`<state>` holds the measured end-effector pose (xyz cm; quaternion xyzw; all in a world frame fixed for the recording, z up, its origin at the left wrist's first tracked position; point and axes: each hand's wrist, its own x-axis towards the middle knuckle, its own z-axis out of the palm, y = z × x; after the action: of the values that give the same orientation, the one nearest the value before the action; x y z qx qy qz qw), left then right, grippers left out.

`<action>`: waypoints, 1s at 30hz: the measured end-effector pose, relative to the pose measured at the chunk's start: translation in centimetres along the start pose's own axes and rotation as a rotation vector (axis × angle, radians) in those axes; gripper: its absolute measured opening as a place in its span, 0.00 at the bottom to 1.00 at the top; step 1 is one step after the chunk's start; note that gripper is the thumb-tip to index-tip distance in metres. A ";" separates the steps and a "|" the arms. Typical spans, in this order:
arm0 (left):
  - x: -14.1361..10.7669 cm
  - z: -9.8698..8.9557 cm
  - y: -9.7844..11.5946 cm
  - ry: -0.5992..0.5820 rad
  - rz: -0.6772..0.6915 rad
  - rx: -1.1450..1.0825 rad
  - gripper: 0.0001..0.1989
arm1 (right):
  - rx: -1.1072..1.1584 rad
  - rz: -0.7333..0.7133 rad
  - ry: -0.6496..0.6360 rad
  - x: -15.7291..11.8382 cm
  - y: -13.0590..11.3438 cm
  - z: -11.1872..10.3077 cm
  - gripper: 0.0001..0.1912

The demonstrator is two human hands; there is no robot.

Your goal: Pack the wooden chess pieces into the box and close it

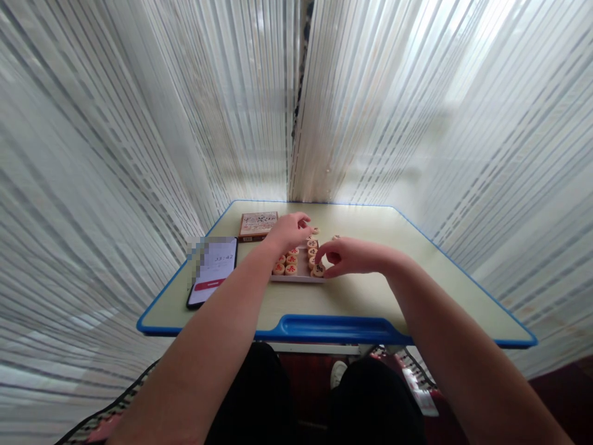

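Note:
A shallow white box tray (pixel 299 279) on the table holds round wooden Chinese chess pieces. Red-marked pieces (pixel 291 270) stand in columns on its left side, and black-marked pieces (pixel 312 245) form a column on its right. My right hand (pixel 345 254) pinches a black-marked chess piece (pixel 318 271) at the tray's near right corner, thumb and forefinger about its edge. My left hand (pixel 293 230) hovers over the tray's far side with bent fingers apart, close to a loose chess piece (pixel 315 230). That hand and its forearm hide part of the tray.
A lidded-looking box with Chinese characters (pixel 258 224) lies behind the tray at left. A phone showing a timer (pixel 214 272) rests on the left of the table (pixel 445 290). Another loose piece (pixel 336 237) sits beyond my right hand. White striped curtains (pixel 393 123) surround the table.

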<state>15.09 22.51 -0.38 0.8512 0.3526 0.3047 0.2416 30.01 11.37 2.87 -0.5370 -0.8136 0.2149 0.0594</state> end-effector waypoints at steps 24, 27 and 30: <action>0.1 0.2 -0.4 -0.057 0.000 0.091 0.13 | 0.033 -0.002 0.003 0.0 0.0 0.0 0.12; 0.5 0.4 -1.0 -0.010 -0.042 0.097 0.13 | 0.031 0.000 -0.008 0.0 0.0 0.1 0.11; 0.7 0.4 -1.2 0.003 -0.060 0.093 0.14 | 0.031 -0.006 0.015 0.1 -0.2 0.1 0.11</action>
<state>15.19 23.77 -1.15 0.8501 0.3922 0.2818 0.2101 29.80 11.36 2.84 -0.5351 -0.8114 0.2233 0.0742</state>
